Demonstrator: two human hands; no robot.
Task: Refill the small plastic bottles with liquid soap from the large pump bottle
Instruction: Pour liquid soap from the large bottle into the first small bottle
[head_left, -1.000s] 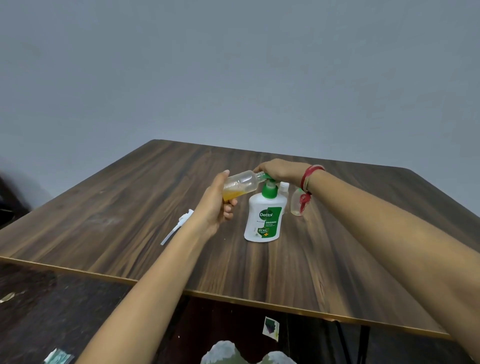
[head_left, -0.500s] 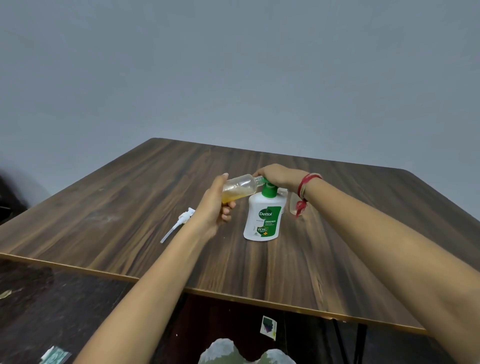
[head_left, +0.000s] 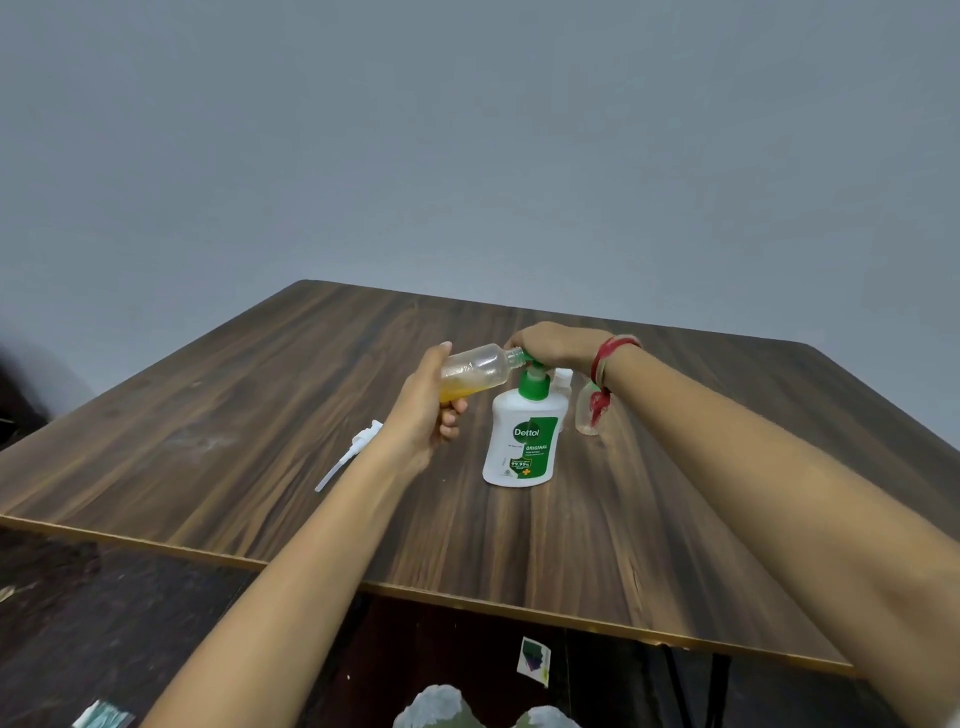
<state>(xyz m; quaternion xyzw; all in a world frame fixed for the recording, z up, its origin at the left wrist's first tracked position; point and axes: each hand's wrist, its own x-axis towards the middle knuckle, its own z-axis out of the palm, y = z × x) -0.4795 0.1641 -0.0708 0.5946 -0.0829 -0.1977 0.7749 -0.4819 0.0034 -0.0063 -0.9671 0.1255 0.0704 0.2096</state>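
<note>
As the left hand (head_left: 426, 410) grips the small bottle (head_left: 480, 369), its neck points right.

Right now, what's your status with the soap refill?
Left hand grips tilted small bottle, part full. Right hand presses Dettol pump bottle. Loose white pump lies clear, left.

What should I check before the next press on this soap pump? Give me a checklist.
1. Left hand grips the small clear plastic bottle: ok.
2. Bottle neck meets the nozzle of the green pump head: ok; tip inside the neck: cannot tell.
3. Right hand covers the pump head: ok.
4. White plastic pump bottle stands upright on the brown wooden table: ok.
5. Room left above the orange soap: ok.
</note>
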